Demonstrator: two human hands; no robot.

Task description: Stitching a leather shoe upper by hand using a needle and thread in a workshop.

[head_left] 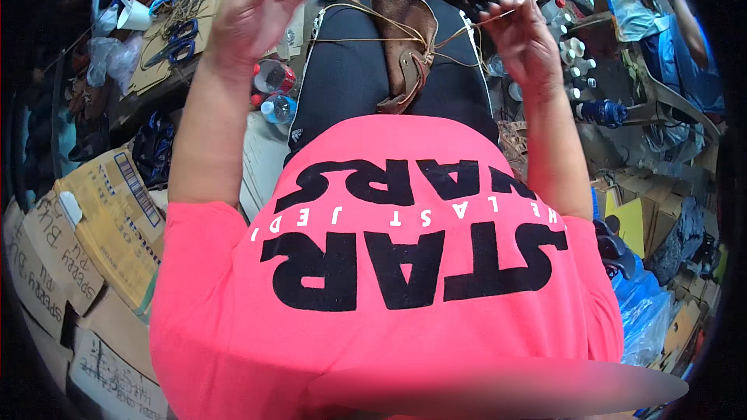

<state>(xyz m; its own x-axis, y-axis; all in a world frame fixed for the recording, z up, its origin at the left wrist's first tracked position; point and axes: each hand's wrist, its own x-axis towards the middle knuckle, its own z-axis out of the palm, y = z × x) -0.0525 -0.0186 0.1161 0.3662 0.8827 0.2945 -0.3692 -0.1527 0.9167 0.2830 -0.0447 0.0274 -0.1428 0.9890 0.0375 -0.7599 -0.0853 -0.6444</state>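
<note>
Two hands are raised over the lap, each pinching an end of tan thread (pixel 373 8) that runs down to a brown leather piece (pixel 408 47) lying on the black-clad thighs. The left hand (pixel 261 4), at eleven o'clock from the leather, has its fingers closed narrow on a strand. The right hand (pixel 525 39), at three o'clock and nearer the leather, nips its strand between thumb and fingertip. The leather's long axis runs roughly twelve to six. Blue-handled scissors (pixel 177 43) lie well apart at nine o'clock.
</note>
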